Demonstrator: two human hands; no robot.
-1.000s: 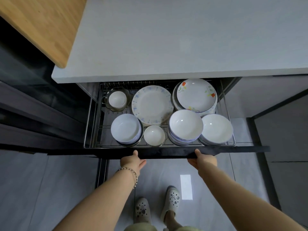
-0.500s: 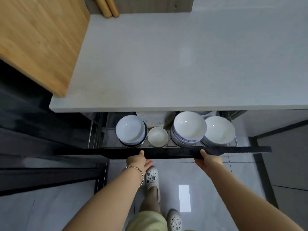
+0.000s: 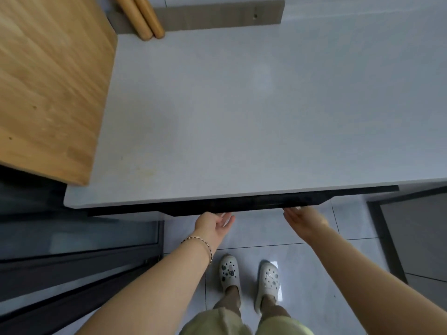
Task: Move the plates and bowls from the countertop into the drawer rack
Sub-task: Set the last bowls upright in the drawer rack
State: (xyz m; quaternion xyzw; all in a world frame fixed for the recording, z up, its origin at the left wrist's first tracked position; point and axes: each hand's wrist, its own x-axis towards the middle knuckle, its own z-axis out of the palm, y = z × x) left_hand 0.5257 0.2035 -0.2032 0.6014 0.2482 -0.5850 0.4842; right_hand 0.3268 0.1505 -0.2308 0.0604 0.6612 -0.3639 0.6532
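Note:
The drawer is pushed in under the pale grey countertop [image 3: 242, 112]; only its black front edge [image 3: 242, 204] shows. The rack, plates and bowls are hidden inside. My left hand [image 3: 212, 226] is just below the front edge, fingers relaxed and open, fingertips near or touching it. My right hand [image 3: 304, 218] is stretched flat with fingertips at the front edge further right. Neither hand holds anything. No dishes stand on the countertop.
A wooden board [image 3: 48, 81] lies over the counter's left side. Two wooden rods [image 3: 145, 18] lean at the back by a grey wall strip [image 3: 217, 15]. Dark cabinet fronts [image 3: 72, 262] are at lower left. My feet in white clogs [image 3: 249, 276] stand on the tiled floor.
The drawer slid in from wide open to closed, hiding the rack and all dishes. Both hands followed the front edge inward, their fingers now loosening from it.

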